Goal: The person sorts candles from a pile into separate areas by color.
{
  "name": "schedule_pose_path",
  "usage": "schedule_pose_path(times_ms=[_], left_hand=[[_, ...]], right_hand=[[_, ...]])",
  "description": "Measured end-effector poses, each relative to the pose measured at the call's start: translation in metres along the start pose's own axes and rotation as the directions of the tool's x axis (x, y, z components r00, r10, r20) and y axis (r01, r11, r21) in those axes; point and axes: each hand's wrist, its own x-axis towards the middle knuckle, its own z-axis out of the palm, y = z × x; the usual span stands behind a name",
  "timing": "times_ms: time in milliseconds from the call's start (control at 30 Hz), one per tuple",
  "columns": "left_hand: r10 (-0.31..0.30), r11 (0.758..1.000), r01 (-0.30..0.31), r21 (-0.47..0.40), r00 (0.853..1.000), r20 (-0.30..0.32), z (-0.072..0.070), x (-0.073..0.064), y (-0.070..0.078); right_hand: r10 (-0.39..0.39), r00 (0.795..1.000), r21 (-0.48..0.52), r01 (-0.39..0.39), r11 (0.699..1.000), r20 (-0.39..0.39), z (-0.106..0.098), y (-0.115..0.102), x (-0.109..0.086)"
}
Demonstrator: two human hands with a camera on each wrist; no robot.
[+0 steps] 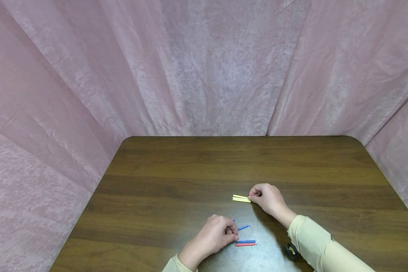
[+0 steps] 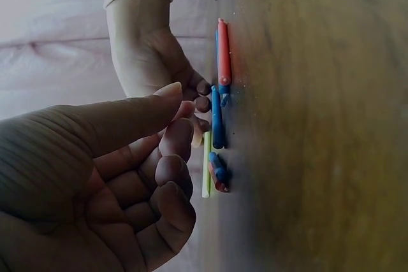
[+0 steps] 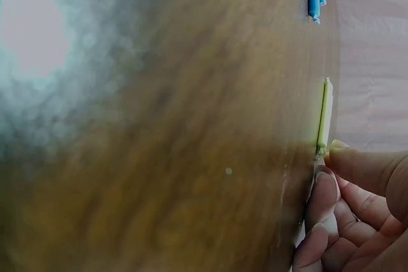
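Observation:
My right hand (image 1: 268, 198) is at the yellow candles (image 1: 240, 198), thin sticks lying side by side on the wooden table. Its thumb and index finger pinch the right end of one; in the right wrist view the thumb tip meets the end of a yellow candle (image 3: 324, 116). Nearer the front, my left hand (image 1: 215, 235) hovers by the other candles, fingers loosely curled, nothing visible between thumb and index. Beside it lie a slanted blue candle (image 1: 244, 227) and a blue candle (image 1: 246, 241) next to a red candle (image 1: 246, 244). Its fingers partly hide another red and blue pair (image 1: 233, 220).
A small dark round object (image 1: 291, 251) with a yellow mark sits by the right sleeve (image 1: 309, 236). The brown table (image 1: 176, 162) has rounded far corners. Pink curtains (image 1: 204, 68) hang behind it and at both sides.

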Motion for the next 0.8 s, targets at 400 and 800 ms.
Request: schedule_pose_path(times_ms=[400,800], left_hand=[[-0.037,0.999,0.037,-0.024,0.999,-0.009,-0.003,0.000,-0.004],[-0.045,0.999,0.044,-0.020,0.999,-0.027,-0.007,-0.001,-0.007]], right_hand=[[-0.021,1.000,0.023,0.021,1.000,-0.004,-0.001,0.000,-0.004],[-0.052,0.999,0.037,0.052,0.998,0.000,0.001,0.000,-0.015]])
